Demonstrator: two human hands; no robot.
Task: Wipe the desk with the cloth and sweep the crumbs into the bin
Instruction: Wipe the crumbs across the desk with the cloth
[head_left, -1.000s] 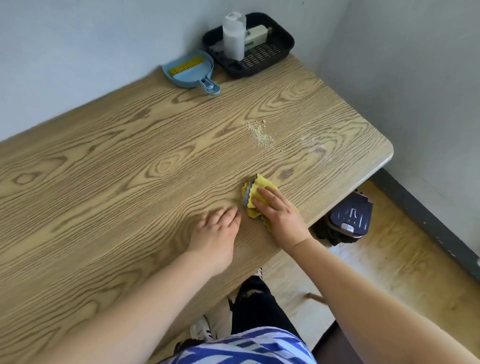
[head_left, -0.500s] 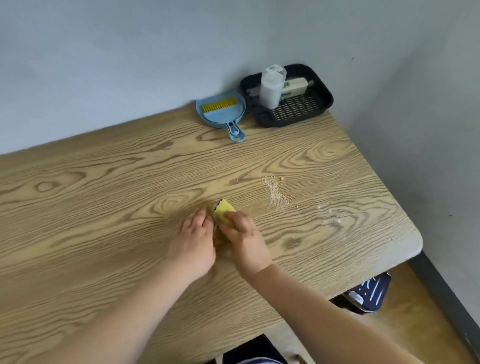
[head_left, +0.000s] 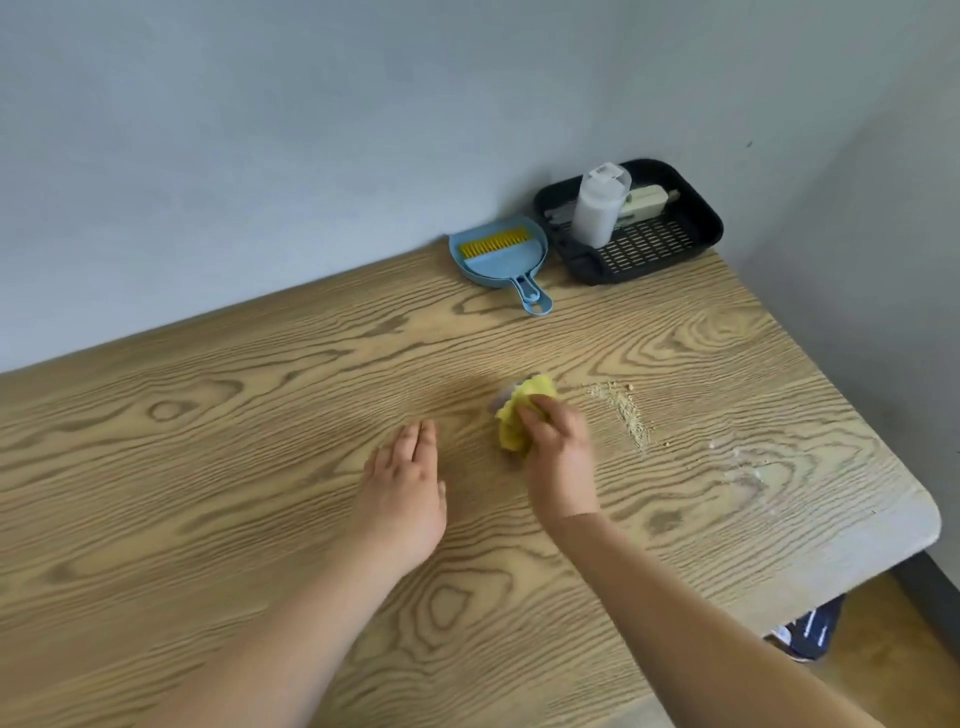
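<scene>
Cloth (head_left: 522, 415), yellow, bunched in your right hand (head_left: 558, 452) with fingers closed on it, just left of crumbs (head_left: 626, 413) on worktop (head_left: 260, 467); left hand (head_left: 402, 493) flat, empty: press evenly, gather crumbs without scattering.

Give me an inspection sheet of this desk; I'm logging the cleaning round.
Surface: wood-grain desk, pale smear near its right end.
Job's things: crumpled yellow cloth; line of tan crumbs right of it; dark bin partly visible under the desk corner.
Clutter: blue dustpan with yellow-bristled brush; black slotted tray holding a white bottle.
Hands: right hand grips the cloth; left hand flat, empty.
Cables: nothing seen.
Surroundings: grey walls, wooden floor.
</scene>
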